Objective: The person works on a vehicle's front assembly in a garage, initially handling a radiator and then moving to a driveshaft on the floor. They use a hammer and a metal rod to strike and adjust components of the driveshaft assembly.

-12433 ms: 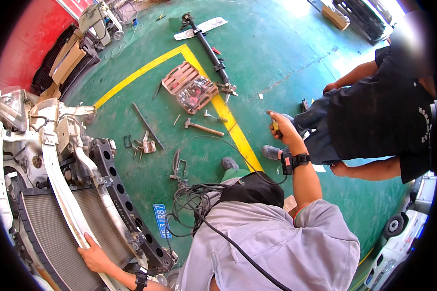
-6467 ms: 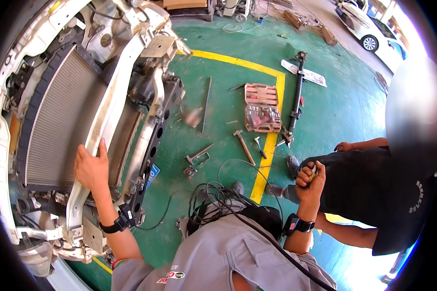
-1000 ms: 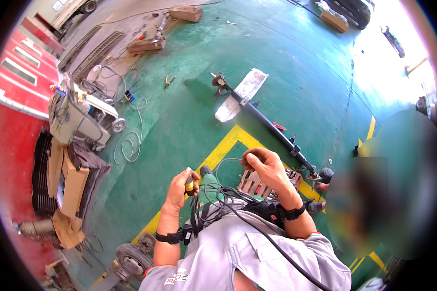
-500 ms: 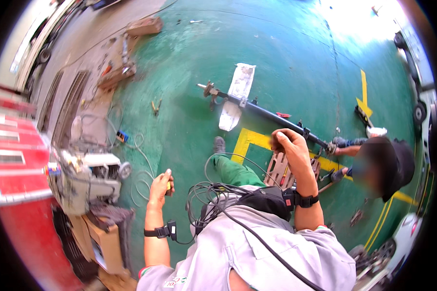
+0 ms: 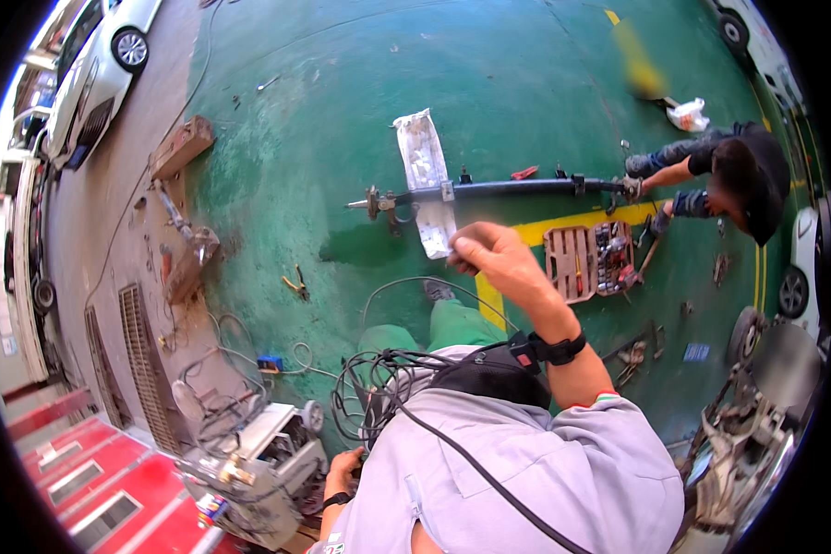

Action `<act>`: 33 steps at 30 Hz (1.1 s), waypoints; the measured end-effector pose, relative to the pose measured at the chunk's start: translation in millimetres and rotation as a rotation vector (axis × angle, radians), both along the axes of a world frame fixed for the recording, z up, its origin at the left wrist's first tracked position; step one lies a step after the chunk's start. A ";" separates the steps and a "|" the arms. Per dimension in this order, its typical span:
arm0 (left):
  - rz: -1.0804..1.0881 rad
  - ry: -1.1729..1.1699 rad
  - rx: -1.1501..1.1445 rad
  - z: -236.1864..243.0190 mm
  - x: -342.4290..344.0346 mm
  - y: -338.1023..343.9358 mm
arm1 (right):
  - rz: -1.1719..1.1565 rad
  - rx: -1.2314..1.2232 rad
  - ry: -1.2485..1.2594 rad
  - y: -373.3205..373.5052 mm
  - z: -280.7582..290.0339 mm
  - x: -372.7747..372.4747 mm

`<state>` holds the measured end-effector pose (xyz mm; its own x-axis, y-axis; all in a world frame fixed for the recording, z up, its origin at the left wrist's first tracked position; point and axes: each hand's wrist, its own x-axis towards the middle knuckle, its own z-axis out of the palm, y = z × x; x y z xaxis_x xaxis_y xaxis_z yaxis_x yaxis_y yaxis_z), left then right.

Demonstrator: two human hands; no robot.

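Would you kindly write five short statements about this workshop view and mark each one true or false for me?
1. The long black metal beam lies across the white elongated sheet. True.
2. The brown plastic tool case is closed. False: it lies open on the painted green floor.
3. The small yellow-handled pliers are inside the tool case. False: they lie on the floor, well apart from it.
4. A co-worker in a black top is bent down near the beam's end at picture right. True.
5. The camera wearer's bare right grip has no strap at its wrist. False: a black strap is around it.
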<state>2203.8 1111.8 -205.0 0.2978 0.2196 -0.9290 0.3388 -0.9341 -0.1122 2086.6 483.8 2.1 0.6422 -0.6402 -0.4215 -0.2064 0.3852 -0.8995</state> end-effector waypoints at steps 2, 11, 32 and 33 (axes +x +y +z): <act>0.099 0.190 -0.021 -6.6 50.5 3.2 | -0.148 -0.047 0.016 -2.0 -3.9 7.4; -0.826 -0.285 -0.087 -19.9 383.7 -137.6 | -0.786 0.089 0.060 67.5 -32.0 23.3; -1.817 -0.284 -0.631 -54.8 459.8 -547.9 | -1.146 0.858 -0.108 90.5 -364.5 199.5; -1.854 -0.262 -0.661 -75.6 461.6 -561.4 | -1.158 0.872 -0.107 88.1 -386.9 213.3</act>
